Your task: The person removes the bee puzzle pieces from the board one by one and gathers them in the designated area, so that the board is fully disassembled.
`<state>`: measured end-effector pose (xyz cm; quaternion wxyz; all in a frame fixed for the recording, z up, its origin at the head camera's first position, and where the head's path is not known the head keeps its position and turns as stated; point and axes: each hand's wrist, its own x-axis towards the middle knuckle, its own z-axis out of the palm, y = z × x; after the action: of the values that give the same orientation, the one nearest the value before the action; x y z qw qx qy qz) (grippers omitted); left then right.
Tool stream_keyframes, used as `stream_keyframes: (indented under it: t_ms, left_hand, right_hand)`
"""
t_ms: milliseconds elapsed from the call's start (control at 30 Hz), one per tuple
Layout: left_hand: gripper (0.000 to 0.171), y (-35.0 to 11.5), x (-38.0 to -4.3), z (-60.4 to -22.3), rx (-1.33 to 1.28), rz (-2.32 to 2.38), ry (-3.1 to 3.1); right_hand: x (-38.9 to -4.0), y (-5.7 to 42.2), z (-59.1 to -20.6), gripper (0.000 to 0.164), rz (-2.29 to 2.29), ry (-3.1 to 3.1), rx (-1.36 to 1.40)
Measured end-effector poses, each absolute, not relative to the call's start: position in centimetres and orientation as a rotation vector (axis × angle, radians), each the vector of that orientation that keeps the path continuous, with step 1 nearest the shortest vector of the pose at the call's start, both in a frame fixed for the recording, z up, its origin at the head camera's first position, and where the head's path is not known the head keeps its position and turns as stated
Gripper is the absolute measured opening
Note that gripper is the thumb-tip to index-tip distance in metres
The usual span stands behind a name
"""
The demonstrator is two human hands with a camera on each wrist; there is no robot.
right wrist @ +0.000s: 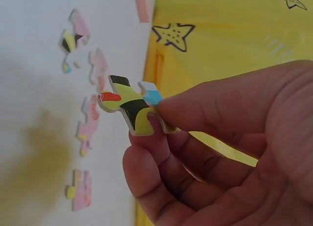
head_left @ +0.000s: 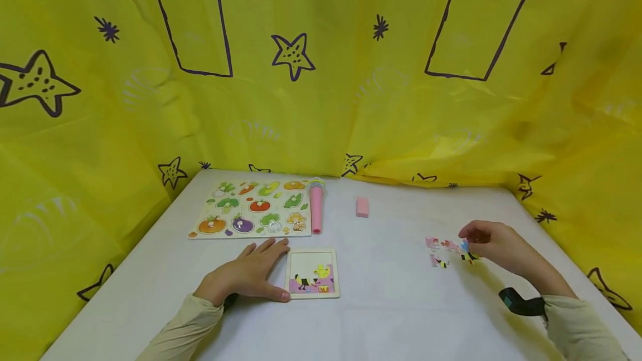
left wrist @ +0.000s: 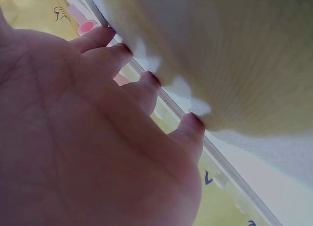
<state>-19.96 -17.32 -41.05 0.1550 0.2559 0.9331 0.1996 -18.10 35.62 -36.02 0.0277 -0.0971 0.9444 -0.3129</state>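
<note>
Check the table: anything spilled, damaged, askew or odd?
Nothing stands out: no spill or breakage visible. The puzzle tray is only partly filled and loose pieces lie scattered near the right hand, which pinches a puzzle piece. That looks like a half-done puzzle, not a fault.

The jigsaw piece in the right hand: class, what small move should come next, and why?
Probably carry the jigsaw piece across to the puzzle tray: the right hand pinches it near other loose pieces, the tray's upper part is bare, and the left hand lies at its left edge.
</note>
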Motion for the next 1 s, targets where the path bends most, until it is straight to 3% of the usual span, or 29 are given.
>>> stream_keyframes:
  t_ms: [1000]
  left_hand:
    - [0.107,-17.4,-20.1,-41.1,0.729,0.577,2.663]
  right_hand:
    - [-19.5,34.0,-38.6,0.006,-0.803,2.908,-0.265]
